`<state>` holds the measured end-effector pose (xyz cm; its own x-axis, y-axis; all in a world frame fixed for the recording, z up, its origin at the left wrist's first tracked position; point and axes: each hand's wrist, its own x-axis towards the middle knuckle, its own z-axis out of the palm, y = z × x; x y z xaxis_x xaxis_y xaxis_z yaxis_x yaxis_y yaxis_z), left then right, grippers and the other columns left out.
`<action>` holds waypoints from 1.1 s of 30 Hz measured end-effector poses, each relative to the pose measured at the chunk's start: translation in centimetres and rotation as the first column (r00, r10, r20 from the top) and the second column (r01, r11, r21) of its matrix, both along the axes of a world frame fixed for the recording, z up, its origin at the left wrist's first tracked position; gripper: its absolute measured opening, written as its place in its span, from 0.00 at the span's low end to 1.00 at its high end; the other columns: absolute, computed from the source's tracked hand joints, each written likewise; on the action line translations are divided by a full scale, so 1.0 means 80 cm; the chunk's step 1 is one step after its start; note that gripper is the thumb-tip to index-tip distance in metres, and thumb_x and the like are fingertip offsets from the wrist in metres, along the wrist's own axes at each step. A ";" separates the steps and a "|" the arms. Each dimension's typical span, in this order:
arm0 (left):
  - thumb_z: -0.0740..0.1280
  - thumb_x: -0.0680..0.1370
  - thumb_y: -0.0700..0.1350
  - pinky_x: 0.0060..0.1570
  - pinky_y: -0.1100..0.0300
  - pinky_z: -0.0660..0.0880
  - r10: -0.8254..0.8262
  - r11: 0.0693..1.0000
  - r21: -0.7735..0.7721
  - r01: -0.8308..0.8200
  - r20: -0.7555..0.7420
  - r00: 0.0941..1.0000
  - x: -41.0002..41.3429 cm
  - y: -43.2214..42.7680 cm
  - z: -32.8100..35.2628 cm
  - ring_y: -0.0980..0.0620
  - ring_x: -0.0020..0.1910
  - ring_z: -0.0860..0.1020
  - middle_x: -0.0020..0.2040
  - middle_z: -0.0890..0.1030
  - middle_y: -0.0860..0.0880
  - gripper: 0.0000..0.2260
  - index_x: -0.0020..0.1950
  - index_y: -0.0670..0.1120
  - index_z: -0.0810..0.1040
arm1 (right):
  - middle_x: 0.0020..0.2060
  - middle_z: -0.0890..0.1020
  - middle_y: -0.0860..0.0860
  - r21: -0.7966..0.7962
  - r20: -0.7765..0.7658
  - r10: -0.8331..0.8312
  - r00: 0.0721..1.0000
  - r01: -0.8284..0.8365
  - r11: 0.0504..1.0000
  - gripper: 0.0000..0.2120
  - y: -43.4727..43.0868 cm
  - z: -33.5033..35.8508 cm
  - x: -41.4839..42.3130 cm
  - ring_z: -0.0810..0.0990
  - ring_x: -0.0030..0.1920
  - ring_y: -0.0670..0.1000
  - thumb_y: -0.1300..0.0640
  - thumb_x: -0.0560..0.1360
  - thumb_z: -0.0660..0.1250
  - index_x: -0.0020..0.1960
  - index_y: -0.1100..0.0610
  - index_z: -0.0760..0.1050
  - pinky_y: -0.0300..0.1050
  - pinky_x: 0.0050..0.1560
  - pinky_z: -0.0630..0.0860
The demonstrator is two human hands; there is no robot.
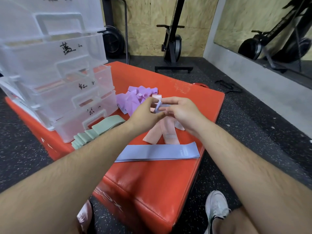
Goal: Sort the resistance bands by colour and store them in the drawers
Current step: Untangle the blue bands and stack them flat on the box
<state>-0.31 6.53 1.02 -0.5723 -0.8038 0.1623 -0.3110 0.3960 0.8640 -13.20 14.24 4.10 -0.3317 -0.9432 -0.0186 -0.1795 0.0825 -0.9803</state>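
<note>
Sorting looks approx. half done to us: purple bands [135, 97], green bands [101, 126], pink bands [168, 131] & a flat blue band [157, 152] lie in colour groups on the red padded box [152, 183], none visibly inside the labelled clear drawers [67, 92] yet. Left hand [146, 114] & right hand [183, 112] each keep a pinching grip on a folded blue band [157, 107] above the pink ones. Gym room: speckled floor [253, 115], mirror [270, 22], exercise machine [173, 41].

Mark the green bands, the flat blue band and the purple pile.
green bands [101, 127], head view, middle of the stack.
flat blue band [157, 153], head view, its centre.
purple pile [132, 98], head view, middle of the heap.
</note>
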 end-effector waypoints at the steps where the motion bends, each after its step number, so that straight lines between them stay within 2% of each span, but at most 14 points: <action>1: 0.71 0.76 0.52 0.49 0.56 0.80 0.009 1.000 0.012 -0.008 -0.037 0.999 0.002 0.000 0.002 0.56 0.50 0.81 0.53 0.80 0.56 0.15 0.59 0.49 0.74 | 0.49 0.86 0.51 -0.014 -0.009 0.019 1.000 -0.019 1.000 0.18 0.002 0.001 0.001 0.86 0.44 0.43 0.74 0.75 0.62 0.58 0.59 0.81 0.36 0.45 0.81; 4: 0.66 0.80 0.43 0.47 0.52 0.82 0.084 0.996 -0.009 -0.085 -0.087 0.993 0.007 -0.001 0.011 0.51 0.47 0.82 0.49 0.82 0.51 0.06 0.56 0.45 0.77 | 0.54 0.84 0.50 -0.036 -0.072 -0.001 0.997 -0.002 0.999 0.19 0.002 0.002 0.000 0.83 0.47 0.47 0.72 0.77 0.61 0.60 0.57 0.81 0.37 0.49 0.79; 6: 0.62 0.80 0.38 0.46 0.52 0.81 0.131 0.986 -0.093 -0.136 -0.060 0.990 0.011 -0.001 0.015 0.47 0.44 0.83 0.45 0.84 0.47 0.06 0.53 0.43 0.78 | 0.55 0.81 0.50 -0.088 -0.203 -0.067 0.977 0.050 0.995 0.20 -0.001 -0.006 -0.005 0.83 0.51 0.51 0.72 0.77 0.59 0.62 0.56 0.79 0.33 0.46 0.77; 8: 0.60 0.80 0.37 0.46 0.53 0.80 0.134 0.981 -0.137 -0.136 -0.026 0.991 0.016 -0.002 0.017 0.47 0.45 0.83 0.44 0.84 0.45 0.08 0.52 0.41 0.78 | 0.58 0.77 0.50 -0.152 -0.491 -0.114 0.864 0.045 0.987 0.22 -0.007 -0.014 -0.015 0.78 0.53 0.49 0.69 0.76 0.59 0.65 0.52 0.77 0.31 0.52 0.72; 10: 0.60 0.80 0.38 0.47 0.55 0.80 0.092 0.987 -0.129 -0.092 -0.004 0.996 0.021 -0.003 0.016 0.49 0.47 0.82 0.47 0.84 0.47 0.09 0.55 0.43 0.78 | 0.63 0.74 0.49 -0.106 -0.681 -0.025 0.732 -0.065 0.992 0.23 -0.012 -0.022 -0.022 0.74 0.60 0.51 0.63 0.77 0.64 0.69 0.48 0.73 0.40 0.63 0.70; 12: 0.61 0.81 0.40 0.49 0.54 0.80 0.065 0.990 -0.125 -0.064 0.005 0.998 0.026 -0.003 0.015 0.50 0.48 0.82 0.48 0.83 0.48 0.07 0.55 0.44 0.77 | 0.63 0.76 0.47 -0.023 -0.693 0.097 0.715 -0.157 0.987 0.20 -0.018 -0.025 -0.021 0.73 0.63 0.49 0.57 0.78 0.66 0.70 0.48 0.73 0.43 0.64 0.69; 15: 0.65 0.79 0.43 0.44 0.57 0.79 0.100 0.986 -0.135 -0.100 -0.011 0.995 0.033 -0.006 0.011 0.52 0.42 0.82 0.42 0.82 0.51 0.02 0.47 0.48 0.76 | 0.47 0.80 0.49 0.004 -0.676 0.149 0.721 -0.198 0.980 0.07 -0.024 -0.026 -0.009 0.75 0.47 0.48 0.57 0.80 0.66 0.55 0.59 0.78 0.41 0.45 0.68; 17: 0.68 0.78 0.44 0.42 0.54 0.79 0.124 0.980 -0.162 -0.118 0.025 0.992 0.038 -0.009 0.010 0.48 0.39 0.81 0.38 0.80 0.50 0.04 0.44 0.47 0.75 | 0.39 0.76 0.50 -0.009 -0.710 0.143 0.689 -0.212 0.977 0.08 -0.027 -0.028 -0.005 0.70 0.39 0.48 0.57 0.80 0.67 0.46 0.61 0.75 0.41 0.38 0.65; 19: 0.69 0.77 0.45 0.44 0.48 0.79 0.140 0.973 -0.196 -0.121 0.082 0.987 0.044 -0.012 0.009 0.44 0.40 0.81 0.39 0.81 0.45 0.06 0.44 0.44 0.76 | 0.36 0.72 0.48 0.015 -0.729 0.170 0.663 -0.233 0.972 0.09 -0.028 -0.029 -0.005 0.68 0.36 0.46 0.55 0.79 0.68 0.43 0.59 0.73 0.36 0.36 0.63; 21: 0.70 0.77 0.44 0.44 0.48 0.78 0.147 0.972 -0.200 -0.125 0.099 0.984 0.048 -0.013 0.008 0.43 0.39 0.80 0.40 0.82 0.43 0.06 0.44 0.42 0.77 | 0.36 0.73 0.46 0.076 -0.747 0.221 0.627 -0.250 0.965 0.08 -0.027 -0.029 -0.008 0.69 0.36 0.47 0.54 0.78 0.69 0.44 0.56 0.73 0.40 0.38 0.66; 26: 0.70 0.77 0.44 0.37 0.58 0.74 0.224 0.966 -0.135 -0.220 0.010 0.975 0.070 -0.022 0.010 0.54 0.34 0.75 0.37 0.78 0.51 0.05 0.46 0.44 0.78 | 0.37 0.74 0.48 0.251 -0.810 0.322 0.490 -0.207 0.946 0.08 -0.022 -0.039 -0.036 0.72 0.40 0.52 0.54 0.78 0.69 0.44 0.55 0.73 0.48 0.38 0.65; 28: 0.71 0.75 0.46 0.41 0.56 0.78 0.252 0.967 -0.018 -0.253 -0.045 0.967 0.086 -0.031 0.011 0.53 0.35 0.77 0.38 0.79 0.49 0.05 0.44 0.45 0.78 | 0.37 0.73 0.46 0.310 -0.825 0.353 0.440 -0.171 0.935 0.09 -0.018 -0.044 -0.053 0.72 0.41 0.53 0.54 0.78 0.68 0.41 0.51 0.71 0.48 0.38 0.63; 30: 0.72 0.73 0.45 0.47 0.48 0.81 0.265 0.961 0.104 -0.255 -0.093 0.960 0.101 -0.039 0.011 0.49 0.38 0.79 0.39 0.80 0.47 0.06 0.40 0.48 0.77 | 0.37 0.73 0.46 0.345 -0.843 0.363 0.396 -0.119 0.931 0.13 -0.013 -0.047 -0.069 0.74 0.43 0.54 0.53 0.78 0.68 0.38 0.48 0.67 0.48 0.41 0.65; 33: 0.71 0.77 0.41 0.44 0.51 0.80 0.280 0.953 0.152 -0.263 -0.102 0.955 0.120 -0.043 0.009 0.50 0.38 0.78 0.38 0.79 0.47 0.09 0.39 0.47 0.74 | 0.43 0.78 0.48 0.366 -0.858 0.354 0.372 -0.040 0.930 0.07 -0.003 -0.045 -0.092 0.76 0.47 0.55 0.52 0.78 0.67 0.43 0.49 0.72 0.50 0.47 0.72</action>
